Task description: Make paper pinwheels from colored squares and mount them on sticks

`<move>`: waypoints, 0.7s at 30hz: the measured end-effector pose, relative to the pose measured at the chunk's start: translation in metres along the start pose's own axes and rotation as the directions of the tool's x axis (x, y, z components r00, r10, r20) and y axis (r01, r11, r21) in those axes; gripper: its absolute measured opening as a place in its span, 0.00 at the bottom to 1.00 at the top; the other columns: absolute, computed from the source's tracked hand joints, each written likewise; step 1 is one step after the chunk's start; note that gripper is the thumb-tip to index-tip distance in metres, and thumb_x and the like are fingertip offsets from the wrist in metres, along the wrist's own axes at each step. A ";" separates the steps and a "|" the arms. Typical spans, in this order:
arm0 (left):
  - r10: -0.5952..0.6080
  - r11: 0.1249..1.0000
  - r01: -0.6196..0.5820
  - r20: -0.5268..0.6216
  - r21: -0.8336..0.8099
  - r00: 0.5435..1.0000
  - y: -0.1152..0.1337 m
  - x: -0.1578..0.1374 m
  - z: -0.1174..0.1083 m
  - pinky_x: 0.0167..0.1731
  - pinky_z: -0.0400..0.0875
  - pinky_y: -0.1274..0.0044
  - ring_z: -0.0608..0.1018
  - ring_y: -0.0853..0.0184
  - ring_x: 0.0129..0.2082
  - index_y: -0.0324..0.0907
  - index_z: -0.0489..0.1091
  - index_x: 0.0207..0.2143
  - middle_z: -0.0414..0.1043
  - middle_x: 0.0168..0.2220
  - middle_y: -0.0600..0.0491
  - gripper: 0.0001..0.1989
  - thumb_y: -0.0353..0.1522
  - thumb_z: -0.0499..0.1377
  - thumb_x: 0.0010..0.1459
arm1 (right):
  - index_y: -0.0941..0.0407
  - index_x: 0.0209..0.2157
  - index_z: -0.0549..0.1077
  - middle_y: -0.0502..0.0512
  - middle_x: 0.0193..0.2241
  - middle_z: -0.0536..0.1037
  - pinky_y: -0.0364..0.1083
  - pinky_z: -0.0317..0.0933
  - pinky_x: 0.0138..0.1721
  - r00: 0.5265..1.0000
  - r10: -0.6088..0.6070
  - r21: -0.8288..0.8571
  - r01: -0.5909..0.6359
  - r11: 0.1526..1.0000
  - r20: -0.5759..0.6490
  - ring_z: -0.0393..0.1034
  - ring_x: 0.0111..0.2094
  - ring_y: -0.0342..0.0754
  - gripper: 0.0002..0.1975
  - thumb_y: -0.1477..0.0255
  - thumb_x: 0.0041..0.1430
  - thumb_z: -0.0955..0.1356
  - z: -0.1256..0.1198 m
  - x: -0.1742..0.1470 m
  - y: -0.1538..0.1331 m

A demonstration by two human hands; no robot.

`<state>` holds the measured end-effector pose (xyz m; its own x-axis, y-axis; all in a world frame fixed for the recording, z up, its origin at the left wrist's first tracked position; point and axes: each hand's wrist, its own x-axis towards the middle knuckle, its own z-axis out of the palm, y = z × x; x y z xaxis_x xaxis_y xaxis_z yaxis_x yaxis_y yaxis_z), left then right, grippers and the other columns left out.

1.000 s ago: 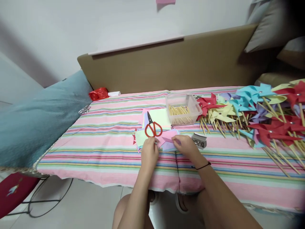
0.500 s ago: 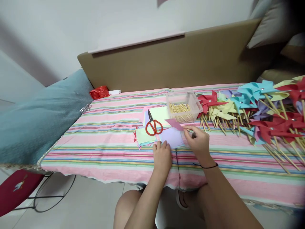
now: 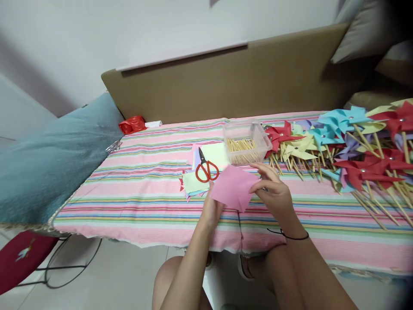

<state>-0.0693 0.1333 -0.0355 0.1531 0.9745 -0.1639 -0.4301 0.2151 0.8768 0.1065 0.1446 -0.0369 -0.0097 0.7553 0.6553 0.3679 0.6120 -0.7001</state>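
Observation:
A square sheet of pink paper (image 3: pixel 234 186) is held up just above the cloth. My left hand (image 3: pixel 211 211) grips its left side, the fingers partly hidden behind the sheet. At the right corner, my right hand (image 3: pixel 272 189) pinches the paper between thumb and finger. Scissors with red handles (image 3: pixel 207 170) lie left of the sheet, across coloured paper pieces (image 3: pixel 192 183). A pale yellow-green sheet (image 3: pixel 214 155) lies beyond them. Behind my right hand stands a clear plastic box (image 3: pixel 248 157) with short wooden sticks (image 3: pixel 240 145) in it.
Many finished paper pinwheels (image 3: pixel 364 172) on sticks are heaped at the right. A striped cloth (image 3: pixel 129 193) covers the surface. A red plastic bag (image 3: pixel 132 125) and a white roll (image 3: pixel 153 124) lie at the back left. A red stool (image 3: pixel 27 258) stands at the lower left.
My right hand has brought the pink paper left and turned it flat toward me. My left hand has come off the purple paper and taken the pink sheet's left side.

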 end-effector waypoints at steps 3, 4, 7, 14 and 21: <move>-0.083 0.982 0.086 0.025 -0.169 0.996 0.009 -0.001 -0.001 0.43 0.67 0.68 0.75 0.54 0.44 0.36 0.75 0.42 0.77 0.40 0.41 0.40 0.61 0.50 0.48 | 0.52 0.19 0.75 0.54 0.53 0.72 0.60 0.52 0.58 0.992 0.027 -0.020 -0.024 0.999 0.126 0.58 0.58 0.55 0.14 0.81 0.52 0.65 -0.001 -0.002 0.007; -0.079 0.987 0.081 0.015 -0.137 0.997 0.011 -0.001 -0.002 0.41 0.68 0.69 0.76 0.54 0.42 0.36 0.75 0.42 0.78 0.39 0.42 0.38 0.60 0.54 0.46 | 0.52 0.19 0.75 0.54 0.54 0.72 0.61 0.52 0.58 0.987 0.037 -0.028 -0.033 0.999 0.159 0.58 0.58 0.56 0.14 0.81 0.52 0.65 -0.001 -0.003 0.009; -0.067 0.996 0.067 -0.013 0.050 0.998 0.013 0.000 -0.007 0.36 0.68 0.74 0.77 0.61 0.34 0.36 0.76 0.39 0.78 0.34 0.46 0.27 0.45 0.69 0.39 | 0.52 0.19 0.76 0.54 0.54 0.72 0.61 0.52 0.58 0.971 0.070 -0.008 -0.070 0.998 0.227 0.58 0.59 0.56 0.14 0.80 0.52 0.65 0.000 -0.004 0.011; -0.026 0.987 0.049 -0.152 0.155 0.988 0.008 0.005 -0.016 0.30 0.68 0.76 0.76 0.67 0.27 0.36 0.76 0.33 0.78 0.31 0.49 0.18 0.35 0.71 0.37 | 0.50 0.44 0.77 0.55 0.50 0.76 0.56 0.61 0.55 0.870 0.354 0.257 -0.449 0.856 0.342 0.69 0.53 0.54 0.13 0.71 0.57 0.67 -0.001 -0.013 0.010; 0.004 0.992 0.016 -0.151 0.128 0.988 0.009 0.007 -0.019 0.31 0.68 0.76 0.75 0.68 0.27 0.35 0.76 0.33 0.78 0.29 0.50 0.16 0.34 0.70 0.40 | 0.53 0.38 0.80 0.56 0.40 0.81 0.50 0.69 0.44 0.753 0.403 0.281 -0.597 0.752 0.520 0.75 0.42 0.53 0.13 0.64 0.52 0.71 0.003 -0.017 0.002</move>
<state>-0.0893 0.1431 -0.0373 0.0151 0.9737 -0.2274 -0.3101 0.2207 0.9247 0.1042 0.1337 -0.0507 -0.3425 0.9374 0.0634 0.0209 0.0751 -0.9970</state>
